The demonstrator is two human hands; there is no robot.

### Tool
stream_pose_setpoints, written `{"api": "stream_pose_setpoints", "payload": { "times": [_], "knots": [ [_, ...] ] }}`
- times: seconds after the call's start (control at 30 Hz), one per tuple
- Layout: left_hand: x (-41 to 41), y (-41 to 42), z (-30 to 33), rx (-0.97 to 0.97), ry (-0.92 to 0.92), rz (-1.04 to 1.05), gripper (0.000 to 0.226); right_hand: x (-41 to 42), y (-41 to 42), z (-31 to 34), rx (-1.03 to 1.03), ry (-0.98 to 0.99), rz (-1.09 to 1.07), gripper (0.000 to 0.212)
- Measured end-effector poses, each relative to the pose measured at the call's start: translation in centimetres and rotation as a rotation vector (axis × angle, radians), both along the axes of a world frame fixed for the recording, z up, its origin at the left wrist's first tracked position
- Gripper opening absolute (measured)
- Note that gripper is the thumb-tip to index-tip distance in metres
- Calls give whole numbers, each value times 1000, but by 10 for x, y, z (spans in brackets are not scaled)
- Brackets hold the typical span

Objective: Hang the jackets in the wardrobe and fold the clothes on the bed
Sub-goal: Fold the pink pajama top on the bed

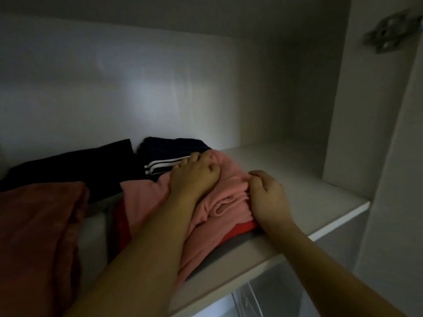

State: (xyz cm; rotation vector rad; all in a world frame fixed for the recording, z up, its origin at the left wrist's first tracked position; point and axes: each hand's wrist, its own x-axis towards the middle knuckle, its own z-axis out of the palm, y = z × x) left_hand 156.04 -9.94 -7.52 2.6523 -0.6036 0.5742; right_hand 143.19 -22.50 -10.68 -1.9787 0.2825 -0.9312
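Observation:
A folded pink garment (226,197) lies on a white wardrobe shelf (320,197), on top of a red piece (238,232) and a grey one. My left hand (194,177) rests on the pink garment's far left part with curled fingers pinching the cloth. At the garment's right edge, my right hand (267,197) grips the bunched fabric. Behind it sits a navy garment with white stripes (167,156).
A dark folded garment (68,165) and a rust-red folded one (39,225) fill the shelf's left side. The shelf's right part is bare up to the wardrobe side wall (348,110). A metal hinge (389,30) sits at the upper right.

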Motion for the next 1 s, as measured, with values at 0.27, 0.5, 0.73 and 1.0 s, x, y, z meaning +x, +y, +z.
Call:
{"api": "stream_pose_setpoints", "payload": {
  "times": [0.27, 0.5, 0.73, 1.0],
  "knots": [
    [-44, 1, 30, 81, 25, 97, 48, -80, -17, 6, 71, 176, 45, 43],
    [-256, -128, 44, -38, -390, -409, 34, -320, -103, 20, -278, 366, -344, 48],
    [-553, -230, -13, -25, -379, -875, 43, -613, -129, 8, -361, 503, -663, 50],
    [-786, -282, -35, 64, -324, -1115, 46, -870, -157, -12, -272, 656, -919, 50]
  ]
}}
